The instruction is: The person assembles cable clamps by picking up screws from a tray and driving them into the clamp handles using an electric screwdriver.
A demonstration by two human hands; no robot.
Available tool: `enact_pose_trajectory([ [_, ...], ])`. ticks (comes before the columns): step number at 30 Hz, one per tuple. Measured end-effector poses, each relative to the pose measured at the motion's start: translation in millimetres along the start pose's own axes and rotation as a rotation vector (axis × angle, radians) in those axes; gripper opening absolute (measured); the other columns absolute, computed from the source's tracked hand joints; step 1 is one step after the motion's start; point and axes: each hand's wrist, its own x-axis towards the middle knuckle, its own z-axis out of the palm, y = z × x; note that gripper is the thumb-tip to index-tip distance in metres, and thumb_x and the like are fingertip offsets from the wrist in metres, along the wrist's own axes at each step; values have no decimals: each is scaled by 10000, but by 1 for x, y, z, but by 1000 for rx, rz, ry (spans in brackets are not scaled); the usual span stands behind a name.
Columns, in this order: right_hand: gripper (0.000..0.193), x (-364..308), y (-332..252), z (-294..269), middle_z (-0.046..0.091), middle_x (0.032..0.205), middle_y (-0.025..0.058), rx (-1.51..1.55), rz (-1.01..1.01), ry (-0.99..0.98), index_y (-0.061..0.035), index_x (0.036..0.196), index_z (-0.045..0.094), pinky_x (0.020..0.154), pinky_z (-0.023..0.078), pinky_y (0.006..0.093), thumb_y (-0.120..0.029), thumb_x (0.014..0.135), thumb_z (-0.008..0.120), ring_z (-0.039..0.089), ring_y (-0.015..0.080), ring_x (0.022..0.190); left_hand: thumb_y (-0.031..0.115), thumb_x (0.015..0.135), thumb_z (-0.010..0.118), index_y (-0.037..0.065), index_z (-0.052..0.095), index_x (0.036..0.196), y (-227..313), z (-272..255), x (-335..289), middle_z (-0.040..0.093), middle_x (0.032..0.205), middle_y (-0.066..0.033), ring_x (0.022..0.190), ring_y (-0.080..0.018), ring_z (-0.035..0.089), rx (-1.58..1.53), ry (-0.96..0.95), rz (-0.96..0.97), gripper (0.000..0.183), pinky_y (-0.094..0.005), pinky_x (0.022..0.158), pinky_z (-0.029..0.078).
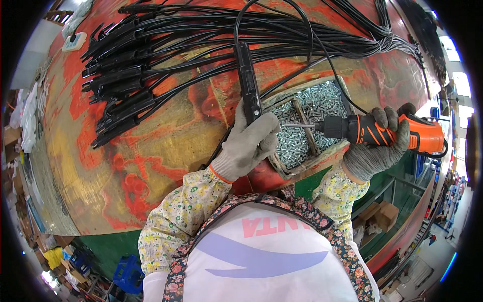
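In a grey glove, my left hand [250, 142] is closed around the lower end of a long black plastic housing [247, 83] with a black cable at its top. My right hand [378, 146], also gloved, grips an orange and black electric screwdriver [372, 132]. Its bit points left over a wooden tray [308, 169] of small silver screws [324, 103] and reaches close to my left fingers. Whether the bit touches a screw or the housing I cannot tell.
Several similar black housings with cables [126, 108] lie on the worn red and yellow tabletop [166, 151]. Their cables gather into a bundle [382, 43] at the far right. A white power socket [74, 42] sits far left. Below the table are a blue crate [128, 274] and a cardboard box [380, 216].
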Motion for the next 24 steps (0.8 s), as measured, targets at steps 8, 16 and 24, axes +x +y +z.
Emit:
enact_pose_trajectory([
  [8,593,-17,10,20,416,670,8,-23,3,-262,-47,1370,303,524,427,230,-139,854,581,443,117,594,749,815,337,55,544,701,-7,2,1,400,503,-10,421,-125,362,29,151,-56,733,-247,389,273],
  [16,571,-23,21,29,411,651,12,-88,-2,-313,-50,1353,331,485,375,235,-91,842,583,374,85,547,764,785,373,47,551,773,-10,1,3,442,555,-22,451,-126,402,41,243,-70,739,-243,384,297],
  [24,605,-27,20,38,396,664,-13,-267,1,-412,13,1359,280,525,392,213,-81,835,568,371,70,568,762,801,351,53,549,786,-7,0,2,464,576,-23,471,-121,433,92,219,-99,736,-240,390,321],
])
